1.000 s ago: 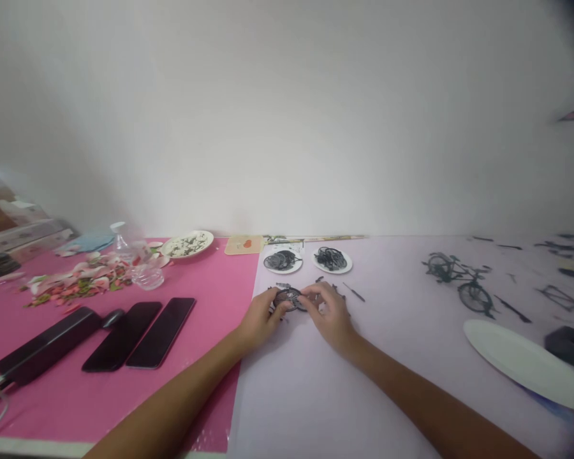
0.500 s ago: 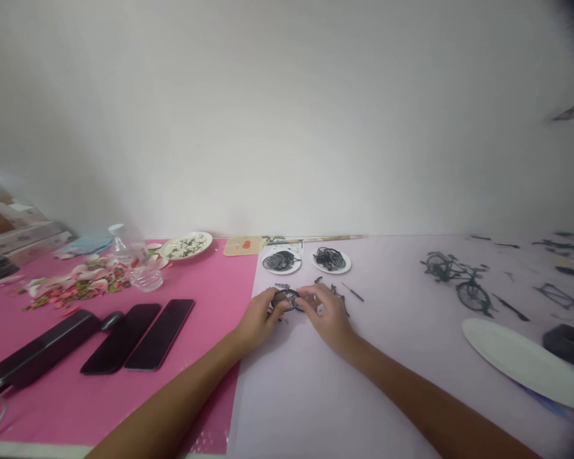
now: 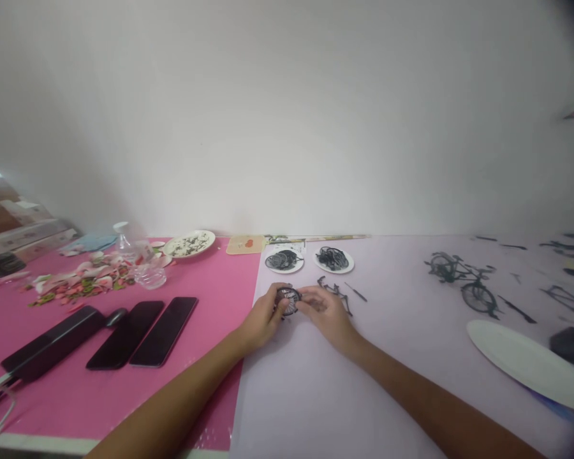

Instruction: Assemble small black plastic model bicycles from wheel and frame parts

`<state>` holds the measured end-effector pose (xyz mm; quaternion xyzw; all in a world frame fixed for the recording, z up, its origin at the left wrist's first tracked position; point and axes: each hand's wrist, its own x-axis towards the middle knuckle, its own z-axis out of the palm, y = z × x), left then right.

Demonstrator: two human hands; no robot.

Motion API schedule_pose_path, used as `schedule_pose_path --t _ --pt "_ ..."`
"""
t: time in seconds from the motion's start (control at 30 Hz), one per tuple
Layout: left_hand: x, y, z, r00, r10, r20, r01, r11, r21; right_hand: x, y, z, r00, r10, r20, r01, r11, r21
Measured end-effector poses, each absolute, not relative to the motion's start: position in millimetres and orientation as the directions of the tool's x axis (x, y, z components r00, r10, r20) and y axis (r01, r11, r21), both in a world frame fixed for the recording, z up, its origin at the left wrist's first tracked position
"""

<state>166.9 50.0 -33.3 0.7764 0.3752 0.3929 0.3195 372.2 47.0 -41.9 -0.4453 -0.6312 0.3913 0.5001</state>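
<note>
Between my two hands is a small black spoked toy bicycle wheel (image 3: 288,301), tilted so its spokes face me. My left hand (image 3: 264,319) pinches its left rim, thumb in front. At the right rim, my right hand (image 3: 328,317) closes its thumb and fingertips on the same wheel. Just behind my right hand lies a thin black bicycle frame part (image 3: 335,290), partly covered by the fingers. A slim screwdriver-like tool (image 3: 356,292) rests to its right. Farther back, two white plates hold black parts: a left plate (image 3: 273,268) with wheels and a right plate (image 3: 347,268) with a dark tangle.
A model bicycle (image 3: 462,280) stands at right, near a white oval plate (image 3: 521,357) and loose dark pieces. On the pink left side lie two phones (image 3: 165,331), a black power bank (image 3: 52,341), a clear bottle (image 3: 123,242), petals (image 3: 86,277) and a plate (image 3: 190,245).
The wheel has turned from nearly flat to more upright, its spokes now facing me. Both hands stay on it. The frame part behind my right hand shows more.
</note>
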Motion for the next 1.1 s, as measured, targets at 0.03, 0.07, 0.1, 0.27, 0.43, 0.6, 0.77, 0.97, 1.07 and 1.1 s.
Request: schedule_pose_path --t 0.03,0.07,0.1,0.27,0.43,0.6,0.77,0.97,1.07,1.1 --pt "167 50 -34 0.411 0.835 0.365 0.334 -0.510 0.792 372 47 -42 -0.115 0.958 0.262 0.152 0.278 -0.949" --pt "167 50 -34 0.411 0.837 0.360 0.337 -0.507 0.793 372 47 -42 -0.128 0.961 0.244 0.136 0.261 -0.956" --pt "168 49 -34 0.411 0.840 0.355 0.342 -0.503 0.794 372 46 -41 -0.142 0.963 0.228 0.124 0.246 -0.961" --pt "169 49 -35 0.400 0.846 0.352 0.368 -0.500 0.784 374 49 -36 -0.095 0.976 0.194 0.094 0.203 -0.975" --pt "171 53 -39 0.379 0.808 0.451 0.371 -0.579 0.726 376 50 -33 -0.026 0.981 0.195 0.062 0.196 -0.979" --pt "171 58 -41 0.346 0.787 0.511 0.404 -0.616 0.676 375 48 -31 -0.022 0.986 0.165 0.051 0.165 -0.985" --pt "169 60 -41 0.332 0.786 0.522 0.434 -0.619 0.655 375 49 -35 -0.020 0.984 0.177 0.052 0.178 -0.983" --pt "169 59 -39 0.317 0.783 0.535 0.449 -0.620 0.643 375 51 -38 -0.036 0.980 0.196 0.053 0.198 -0.979" --pt "169 59 -39 0.308 0.793 0.525 0.451 -0.608 0.653 375 50 -38 -0.037 0.981 0.192 0.069 0.194 -0.979" --pt "169 59 -39 0.305 0.796 0.523 0.452 -0.604 0.656 376 50 -38 -0.037 0.980 0.196 0.071 0.198 -0.978"
